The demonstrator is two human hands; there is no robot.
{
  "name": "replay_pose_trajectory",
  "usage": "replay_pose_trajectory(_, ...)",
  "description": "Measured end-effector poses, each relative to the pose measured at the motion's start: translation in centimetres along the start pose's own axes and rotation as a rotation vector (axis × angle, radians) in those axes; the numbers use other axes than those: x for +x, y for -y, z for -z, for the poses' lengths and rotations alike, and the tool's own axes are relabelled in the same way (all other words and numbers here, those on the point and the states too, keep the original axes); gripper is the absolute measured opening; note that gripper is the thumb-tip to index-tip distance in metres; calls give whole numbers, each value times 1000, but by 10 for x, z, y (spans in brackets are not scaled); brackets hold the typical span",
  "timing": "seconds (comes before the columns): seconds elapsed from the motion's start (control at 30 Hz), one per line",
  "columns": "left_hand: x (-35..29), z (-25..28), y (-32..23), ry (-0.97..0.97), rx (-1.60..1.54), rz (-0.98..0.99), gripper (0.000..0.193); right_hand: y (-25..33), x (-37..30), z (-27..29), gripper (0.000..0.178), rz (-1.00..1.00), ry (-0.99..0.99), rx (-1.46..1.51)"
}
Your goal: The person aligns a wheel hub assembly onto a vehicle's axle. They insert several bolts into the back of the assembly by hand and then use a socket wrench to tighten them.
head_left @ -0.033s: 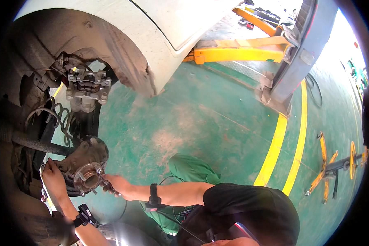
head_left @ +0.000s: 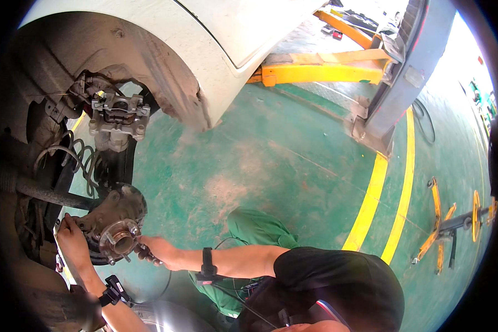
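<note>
The wheel hub point(head_left: 117, 237) sits low beneath the white car point(head_left: 221, 36) — right hand point(head_left: 160, 250) at its edge, fingers curled in, left hand point(head_left: 74, 243) raised on the other side. Whether either one pinches anything, I can't tell — brake caliper point(head_left: 117, 127) sits up above.

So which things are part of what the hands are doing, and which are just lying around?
Part of the job:
wheel hub
left hand, beside it
right hand, at its right edge
probably the brake caliper above

Seemingly just around:
yellow-and-grey stand
small red thing near the top
</note>
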State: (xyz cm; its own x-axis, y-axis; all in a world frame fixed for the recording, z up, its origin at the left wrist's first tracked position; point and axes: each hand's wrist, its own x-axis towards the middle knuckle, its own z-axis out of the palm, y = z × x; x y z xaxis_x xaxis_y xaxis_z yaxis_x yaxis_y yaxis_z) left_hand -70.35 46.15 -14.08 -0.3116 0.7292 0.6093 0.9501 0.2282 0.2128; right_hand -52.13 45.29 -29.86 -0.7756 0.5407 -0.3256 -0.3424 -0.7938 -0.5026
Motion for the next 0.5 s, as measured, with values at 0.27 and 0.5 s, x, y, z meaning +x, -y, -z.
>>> replay_pose_trajectory(0.27,1,-4,9,11,15,21,38,2,-2,0,30,5,-61,-22)
replay_pose_trajectory(0.5,2,-2,4,-2,29,-5,38,-11,15,8,33,57,-158,-34)
